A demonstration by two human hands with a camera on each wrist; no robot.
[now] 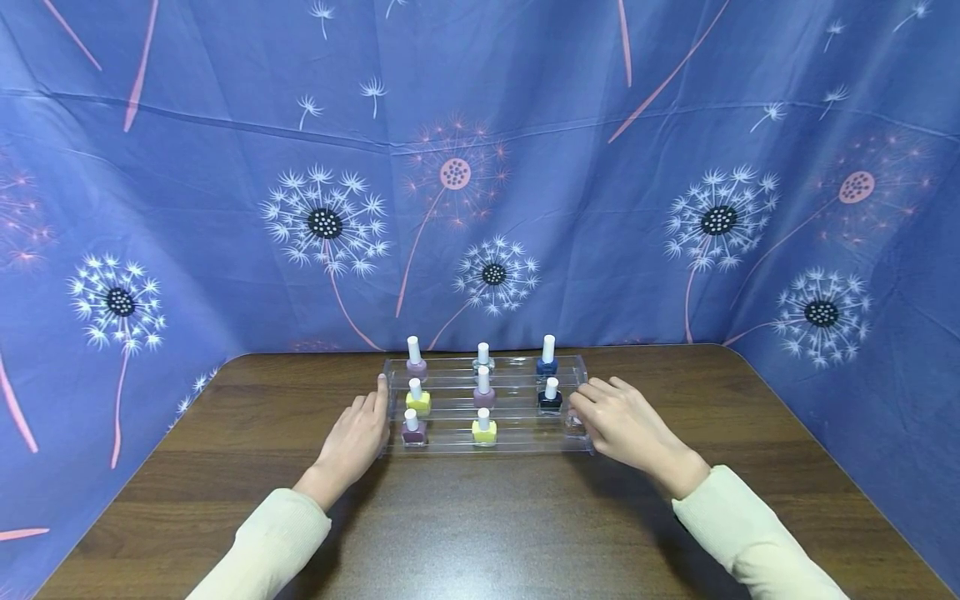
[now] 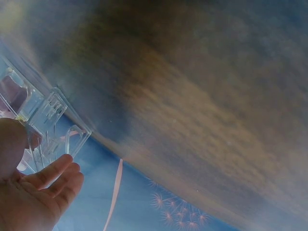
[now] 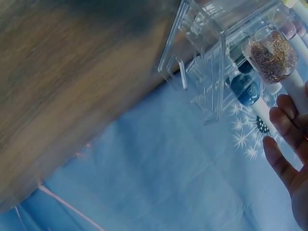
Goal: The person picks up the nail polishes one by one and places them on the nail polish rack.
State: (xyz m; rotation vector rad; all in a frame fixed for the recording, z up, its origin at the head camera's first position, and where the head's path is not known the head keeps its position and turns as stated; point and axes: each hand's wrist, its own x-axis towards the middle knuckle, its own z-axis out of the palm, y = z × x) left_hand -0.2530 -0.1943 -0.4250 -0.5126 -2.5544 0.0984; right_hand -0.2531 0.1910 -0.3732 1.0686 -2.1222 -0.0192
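Observation:
A clear tiered rack [image 1: 450, 451] stands on the table with several white-capped nail polish bottles on its steps. My right hand [image 1: 626, 423] is at the rack's right end, pinching a glitter nail polish bottle [image 3: 274, 55] by its white cap at the front step. At the rack's left end, my left hand [image 1: 358, 433] touches the side panel [image 2: 45, 113], its other fingers [image 2: 60, 185] loosely extended. Beside the held bottle's column are a black bottle [image 1: 550, 402] on the middle step and a blue bottle [image 1: 547, 365] on the back step.
On the rack's front step stand a dark purple bottle [image 1: 413, 432] and a yellow bottle [image 1: 483, 432]; another yellow bottle [image 1: 417, 403] and a mauve bottle [image 1: 483, 395] are on the middle step. Behind the wooden table [image 1: 480, 525] hangs a blue dandelion-print cloth [image 1: 585, 250].

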